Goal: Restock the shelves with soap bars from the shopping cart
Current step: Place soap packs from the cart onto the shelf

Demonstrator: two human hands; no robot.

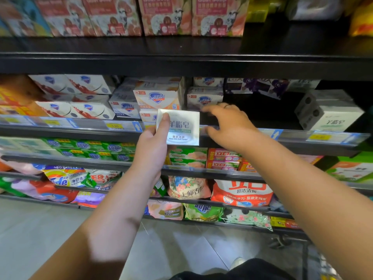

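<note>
A: Step in hand: shelving. Our left hand point(153, 146) pinches the soap bar point(179, 128), thumb on its face, just in front of the shelf point(292, 138) rail.

B: Right hand point(228, 126): fingers point(212, 109) loose, grasping nothing, at the dark gap. Next, we judge: slide the bar in beside the matching boxes point(331, 112).

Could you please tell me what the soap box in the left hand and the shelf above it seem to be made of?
The soap box, held by the left hand, looks like glossy printed cardboard: flat faces, crisp corners, a sheen. The shelf looks like matt black painted metal, though wood cannot be excluded.
</note>
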